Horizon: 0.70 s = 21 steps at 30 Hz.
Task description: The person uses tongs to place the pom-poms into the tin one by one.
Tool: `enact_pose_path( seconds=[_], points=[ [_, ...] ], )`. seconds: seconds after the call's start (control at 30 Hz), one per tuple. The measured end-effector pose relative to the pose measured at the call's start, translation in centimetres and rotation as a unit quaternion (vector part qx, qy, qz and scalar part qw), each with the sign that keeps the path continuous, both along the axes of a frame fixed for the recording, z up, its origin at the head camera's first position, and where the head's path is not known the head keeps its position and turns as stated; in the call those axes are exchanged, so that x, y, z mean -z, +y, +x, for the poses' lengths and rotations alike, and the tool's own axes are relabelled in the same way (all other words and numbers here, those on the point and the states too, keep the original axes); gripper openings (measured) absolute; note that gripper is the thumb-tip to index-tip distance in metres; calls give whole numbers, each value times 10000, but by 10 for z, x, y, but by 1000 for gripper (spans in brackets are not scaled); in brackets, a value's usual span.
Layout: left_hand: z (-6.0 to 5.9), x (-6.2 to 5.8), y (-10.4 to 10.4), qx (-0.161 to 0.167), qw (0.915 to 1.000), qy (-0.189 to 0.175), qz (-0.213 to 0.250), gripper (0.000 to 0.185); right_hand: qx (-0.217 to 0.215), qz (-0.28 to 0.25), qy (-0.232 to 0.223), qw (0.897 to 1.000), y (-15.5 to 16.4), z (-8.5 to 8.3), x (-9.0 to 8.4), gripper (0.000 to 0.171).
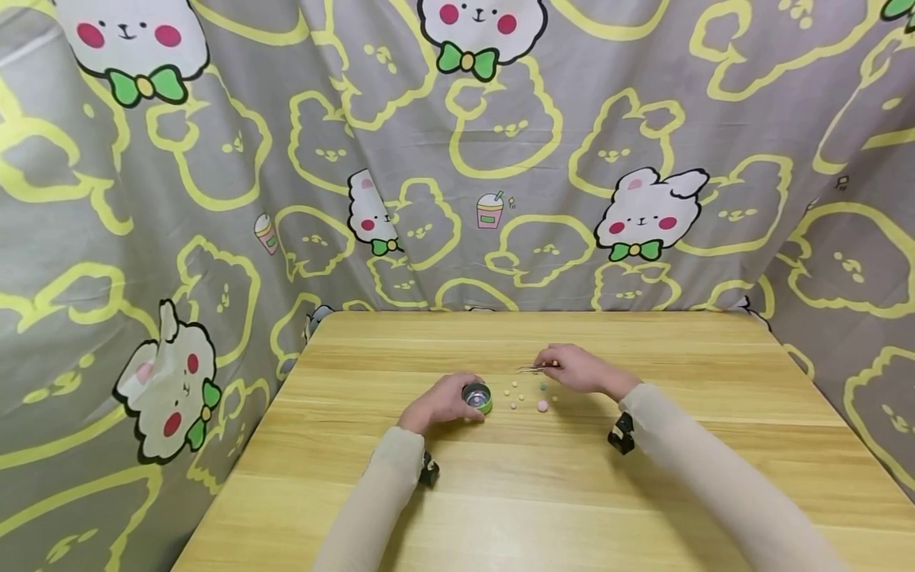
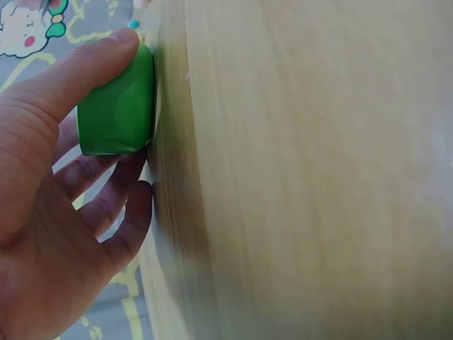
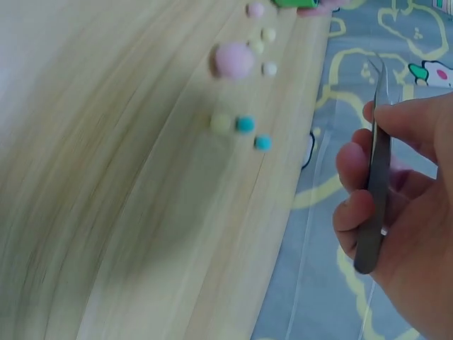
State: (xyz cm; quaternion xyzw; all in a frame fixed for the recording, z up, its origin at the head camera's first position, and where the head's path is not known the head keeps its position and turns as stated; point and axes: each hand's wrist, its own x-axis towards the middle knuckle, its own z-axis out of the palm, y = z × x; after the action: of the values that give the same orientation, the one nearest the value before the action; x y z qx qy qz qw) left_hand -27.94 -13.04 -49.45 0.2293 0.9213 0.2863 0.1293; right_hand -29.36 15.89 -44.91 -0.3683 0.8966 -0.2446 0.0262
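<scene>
A small round green tin (image 2: 117, 110) with a silvery inside stands on the table, its opening facing up. My left hand (image 1: 449, 400) holds it from the left side, thumb on the near wall and fingers round the far side. Pinched between thumb and fingers of my right hand (image 1: 581, 370) is a pair of metal tweezers (image 3: 375, 195). Their curved tips point left toward the tin, a little apart, with nothing between them. Small pale yellow, white and pink balls lie between the hands, with blue-green balls (image 3: 245, 124) and one larger pink ball (image 3: 233, 61).
The wooden table (image 1: 572, 508) runs under both forearms. A grey curtain (image 1: 429, 143) with cartoon animals hangs behind its far edge and along both sides. Each wrist carries a small black camera (image 1: 621, 434).
</scene>
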Motion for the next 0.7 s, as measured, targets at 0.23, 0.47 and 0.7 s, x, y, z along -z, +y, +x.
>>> enact_pose_path(
  seconds=[0.23,0.47,0.7],
  points=[
    [0,0,0,35,10000,72,0,59,153,34,-151,9998,23,3,2,15],
    [1,-2,0,4,10000,34,-23,61,299,138,-214,9992,43,7,7,13],
    [1,-2,-1,45,10000,68,-2,60,216,241,-126,9994,53,8,18,9]
  ],
)
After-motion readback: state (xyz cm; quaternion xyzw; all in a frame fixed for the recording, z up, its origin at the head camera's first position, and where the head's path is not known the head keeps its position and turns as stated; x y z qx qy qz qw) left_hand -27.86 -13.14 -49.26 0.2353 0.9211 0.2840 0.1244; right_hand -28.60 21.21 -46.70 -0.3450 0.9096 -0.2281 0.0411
